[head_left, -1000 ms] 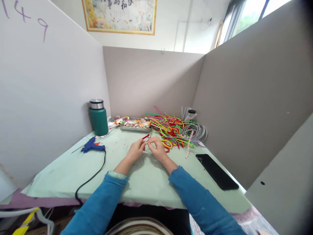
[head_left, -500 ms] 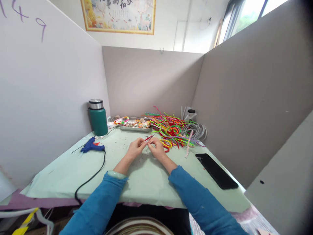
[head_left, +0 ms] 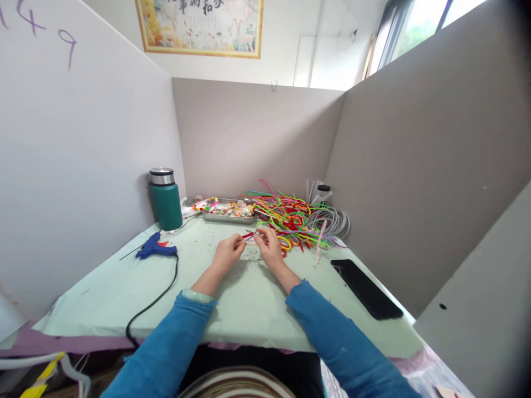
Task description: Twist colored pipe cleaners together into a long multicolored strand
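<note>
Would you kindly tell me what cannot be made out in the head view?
In the head view:
Thin red fuzzy strip: one end hidden by the left hand.
Whatever the right hand may hold: covered by the hand itself.
Small pieces in the silver rectangular metal tray: too tiny to identify.
Purple handwritten number: leftmost stroke cut off by the left edge.
Gold-framed picture: top cut off by the upper edge.
</note>
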### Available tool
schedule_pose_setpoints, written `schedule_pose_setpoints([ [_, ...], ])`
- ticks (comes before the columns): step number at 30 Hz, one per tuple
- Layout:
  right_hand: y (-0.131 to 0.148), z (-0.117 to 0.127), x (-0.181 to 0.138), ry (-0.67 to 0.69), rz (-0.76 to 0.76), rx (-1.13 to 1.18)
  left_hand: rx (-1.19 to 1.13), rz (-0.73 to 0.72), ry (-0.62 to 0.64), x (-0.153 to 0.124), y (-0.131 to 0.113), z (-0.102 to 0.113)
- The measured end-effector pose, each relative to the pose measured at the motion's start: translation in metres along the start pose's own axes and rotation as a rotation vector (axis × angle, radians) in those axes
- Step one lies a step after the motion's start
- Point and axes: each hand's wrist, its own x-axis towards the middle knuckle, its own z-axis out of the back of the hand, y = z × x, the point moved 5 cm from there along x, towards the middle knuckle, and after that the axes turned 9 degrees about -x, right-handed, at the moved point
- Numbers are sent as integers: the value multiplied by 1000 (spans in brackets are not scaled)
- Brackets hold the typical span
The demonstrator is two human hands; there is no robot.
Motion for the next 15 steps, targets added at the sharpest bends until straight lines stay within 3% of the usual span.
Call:
schedule_pose_setpoints([
  [6, -3, -7, -1, 73, 78, -177, 148, -118, 37, -3, -7, -3],
  [15, -3, -11, 0, 146, 88, -224, 380, -246, 57, -5, -21, -7],
])
